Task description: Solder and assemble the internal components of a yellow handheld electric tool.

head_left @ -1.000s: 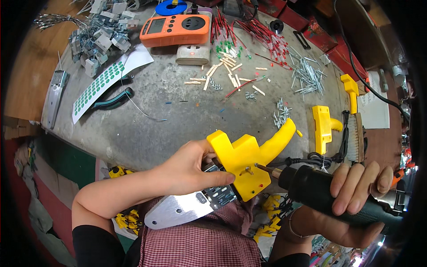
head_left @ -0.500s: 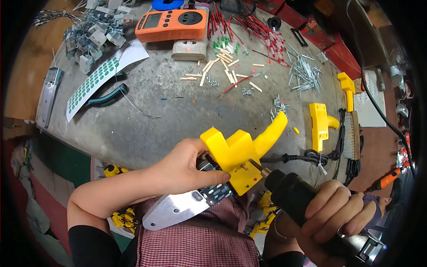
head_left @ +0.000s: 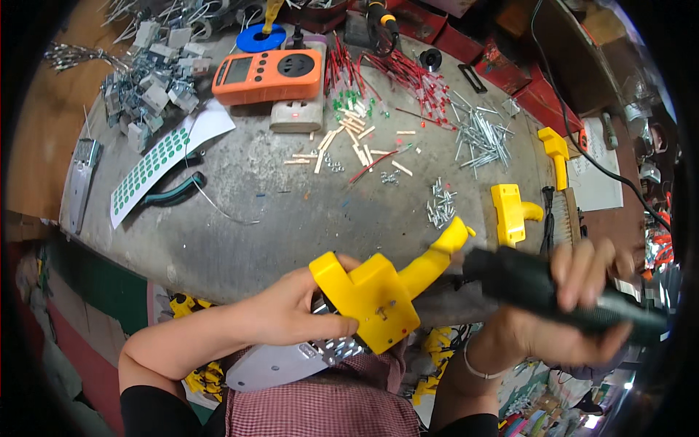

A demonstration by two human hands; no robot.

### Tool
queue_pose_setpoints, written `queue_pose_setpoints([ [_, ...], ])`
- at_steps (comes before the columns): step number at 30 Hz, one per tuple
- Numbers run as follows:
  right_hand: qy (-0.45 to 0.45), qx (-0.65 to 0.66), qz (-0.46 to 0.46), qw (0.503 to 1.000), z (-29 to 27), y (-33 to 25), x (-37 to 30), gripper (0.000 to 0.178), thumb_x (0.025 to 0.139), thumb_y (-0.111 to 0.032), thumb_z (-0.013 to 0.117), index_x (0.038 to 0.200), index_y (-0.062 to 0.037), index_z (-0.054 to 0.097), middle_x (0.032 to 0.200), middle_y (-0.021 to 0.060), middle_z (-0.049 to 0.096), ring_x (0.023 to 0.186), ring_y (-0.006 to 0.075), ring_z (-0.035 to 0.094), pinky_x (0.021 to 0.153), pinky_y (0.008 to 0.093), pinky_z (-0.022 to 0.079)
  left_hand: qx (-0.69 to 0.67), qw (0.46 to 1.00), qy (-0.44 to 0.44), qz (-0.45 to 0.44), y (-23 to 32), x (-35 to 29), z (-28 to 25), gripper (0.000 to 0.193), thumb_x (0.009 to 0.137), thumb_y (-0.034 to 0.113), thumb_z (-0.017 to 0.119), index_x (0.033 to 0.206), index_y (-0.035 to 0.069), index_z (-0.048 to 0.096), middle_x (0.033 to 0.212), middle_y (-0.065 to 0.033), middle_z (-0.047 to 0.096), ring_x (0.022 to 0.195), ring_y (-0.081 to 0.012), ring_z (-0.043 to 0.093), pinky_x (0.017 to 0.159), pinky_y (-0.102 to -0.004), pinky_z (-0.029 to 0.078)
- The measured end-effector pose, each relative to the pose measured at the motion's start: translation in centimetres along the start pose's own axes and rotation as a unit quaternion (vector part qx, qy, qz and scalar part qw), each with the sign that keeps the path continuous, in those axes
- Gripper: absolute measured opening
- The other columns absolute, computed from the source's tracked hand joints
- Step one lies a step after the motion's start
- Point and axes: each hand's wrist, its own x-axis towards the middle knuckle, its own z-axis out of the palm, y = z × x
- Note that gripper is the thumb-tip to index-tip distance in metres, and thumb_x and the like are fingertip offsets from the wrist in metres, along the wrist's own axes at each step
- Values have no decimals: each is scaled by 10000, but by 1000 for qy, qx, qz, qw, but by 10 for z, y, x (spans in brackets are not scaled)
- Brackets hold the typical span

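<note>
My left hand (head_left: 302, 309) is closed around a yellow plastic tool housing (head_left: 386, 288), with the thumb pressed along its lower edge. The housing has a curved handle pointing to the far right, and small screws and red and dark dots show on its flat face. Under it, a tapered metal plate (head_left: 269, 371) with holes sticks out to the lower left, over my lap. My right hand (head_left: 542, 339) grips a black power screwdriver (head_left: 520, 280), blurred by motion, to the right of the housing and apart from its screws. The screwdriver's bit cannot be made out.
Screws (head_left: 440, 204), long pins (head_left: 484, 135), red-wired lights (head_left: 411, 87) and pale sticks (head_left: 357, 138) lie on the grey table (head_left: 240, 258). An orange meter (head_left: 266, 76) sits at the back. Two more yellow housings, one nearer (head_left: 507, 215), lie right; teal-handled pliers (head_left: 175, 191) lie left.
My right hand has drawn the screwdriver up and to the right, off the housing's face. The housing in my left hand sits lower in the picture, and the whole view has shifted.
</note>
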Motion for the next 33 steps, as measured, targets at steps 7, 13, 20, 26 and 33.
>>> queue_pose_setpoints([
  [7,99,-128,26,987,-33,80,19,451,900,-429,509,1134,-44,527,743,53,509,676,160,480,749,328,407,32,998,-12,-46,3,0,-6,466,844,167,747,1231,3,545,1168,-95,640,1099,-176,581,995,-343,425],
  [13,136,-89,59,985,-39,94,24,465,900,-421,498,1133,-19,496,732,84,529,668,194,514,680,329,441,26,998,-16,-49,2,0,-8,444,861,182,747,1223,-3,569,1165,-99,653,1093,-169,587,979,-335,437],
  [20,155,-98,49,982,-41,90,26,468,898,-441,493,1115,-27,509,736,72,530,662,189,509,686,329,437,44,999,-10,-13,-1,1,-9,443,862,222,747,1209,2,580,1136,-93,668,1064,-166,604,958,-335,452],
  [26,136,-72,21,988,-36,56,26,487,890,-482,484,1126,-58,524,745,61,529,659,177,501,702,338,429,27,999,4,-21,-1,1,-8,421,859,223,748,1187,0,607,1142,-90,667,1076,-168,599,970,-338,443],
  [33,132,-49,43,989,-24,69,26,517,875,-508,492,1136,-63,525,728,56,526,653,180,500,707,334,427,7,999,13,-47,2,2,-7,432,852,213,753,1203,3,614,1176,-91,657,1123,-173,576,1014,-341,410],
])
